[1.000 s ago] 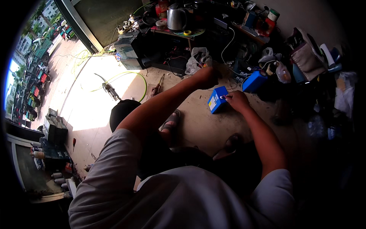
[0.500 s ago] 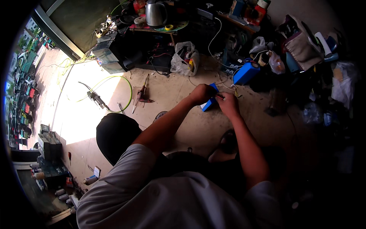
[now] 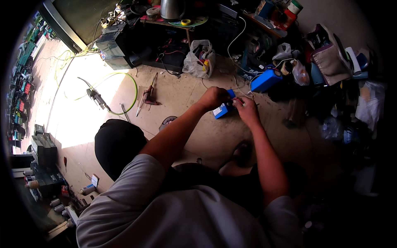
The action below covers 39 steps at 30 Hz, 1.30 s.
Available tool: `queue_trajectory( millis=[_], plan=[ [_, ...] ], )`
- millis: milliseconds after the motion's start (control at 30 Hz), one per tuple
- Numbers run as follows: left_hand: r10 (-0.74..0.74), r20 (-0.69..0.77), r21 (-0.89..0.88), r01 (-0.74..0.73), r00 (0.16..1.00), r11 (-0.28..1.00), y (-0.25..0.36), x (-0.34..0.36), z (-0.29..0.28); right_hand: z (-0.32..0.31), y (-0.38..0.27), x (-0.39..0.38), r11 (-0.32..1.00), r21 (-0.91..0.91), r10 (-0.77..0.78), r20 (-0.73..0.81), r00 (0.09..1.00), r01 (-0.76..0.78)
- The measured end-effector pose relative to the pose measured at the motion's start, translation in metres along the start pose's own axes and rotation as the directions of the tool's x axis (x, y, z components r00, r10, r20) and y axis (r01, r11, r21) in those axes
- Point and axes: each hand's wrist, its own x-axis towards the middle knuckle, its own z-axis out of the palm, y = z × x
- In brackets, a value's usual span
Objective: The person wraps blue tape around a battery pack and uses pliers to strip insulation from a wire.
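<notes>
A blue shrink-wrapped block with a white label, like a battery pack (image 3: 222,110), is on the floor in front of me, between my hands. My left hand (image 3: 213,98) is closed at the pack's upper left side; its fingertips are in shadow, and what they grip cannot be made out. At the pack's right side, my right hand (image 3: 247,110) pinches a thin red wire (image 3: 238,100) near the top end. A second, larger blue pack (image 3: 266,79) lies farther right, with a pale cable running by it.
A soldering-iron-like tool with a pistol grip (image 3: 149,97) lies on the floor to the left. Beyond it are a green hose (image 3: 135,93) and a dark tool (image 3: 97,98). A plastic bag (image 3: 199,62) stands ahead, below a low table with a kettle (image 3: 172,10). Clutter lines the right.
The view has shifted a little. My left hand has drawn slightly left, so more of the pack and its label shows. My right hand keeps its pinch on the red wire.
</notes>
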Motion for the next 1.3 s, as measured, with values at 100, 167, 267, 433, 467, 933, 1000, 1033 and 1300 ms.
queue_trajectory(
  millis=[100, 167, 267, 433, 467, 933, 1000, 1033, 1300],
  plan=[
    [0.083, -0.055, 0.126, -0.076, 0.995, 0.989, -0.003, -0.003, 0.003, 0.001, -0.001, 0.001, 0.999, 0.025, 0.028, 0.018, 0.999, -0.029],
    [0.151, -0.077, 0.212, -0.132, 0.985, 0.968, -0.007, -0.002, 0.005, 0.002, -0.001, 0.003, 1.000, 0.009, 0.029, 0.024, 0.999, -0.030],
    [0.235, -0.088, 0.319, -0.196, 0.968, 0.927, -0.009, 0.001, 0.008, 0.002, -0.001, 0.005, 1.000, -0.013, 0.026, 0.023, 0.999, -0.025],
    [0.136, -0.088, 0.408, -0.089, 0.987, 0.908, -0.003, 0.004, 0.014, 0.003, 0.004, 0.007, 0.999, 0.026, 0.038, 0.011, 0.999, -0.039],
    [0.090, -0.105, 0.407, -0.040, 0.990, 0.913, -0.005, 0.005, 0.015, 0.003, 0.002, 0.007, 1.000, 0.016, 0.026, 0.011, 1.000, -0.027],
    [-0.300, 0.065, -0.303, 0.305, 0.952, 0.903, -0.001, 0.002, 0.016, 0.004, 0.012, 0.009, 0.999, 0.037, 0.006, 0.017, 1.000, -0.007],
    [-0.213, 0.040, -0.200, 0.217, 0.976, 0.955, -0.010, 0.002, 0.016, 0.006, 0.010, 0.009, 0.998, 0.055, -0.002, 0.018, 1.000, 0.001],
    [-0.170, 0.040, -0.133, 0.174, 0.985, 0.976, -0.015, 0.004, 0.014, 0.006, 0.009, 0.009, 0.998, 0.060, 0.000, 0.018, 1.000, -0.001],
    [0.003, 0.015, 0.118, -0.005, 1.000, 0.993, -0.019, 0.005, 0.013, 0.008, 0.016, 0.012, 0.991, 0.111, 0.074, 0.026, 0.997, -0.077]
  ],
)
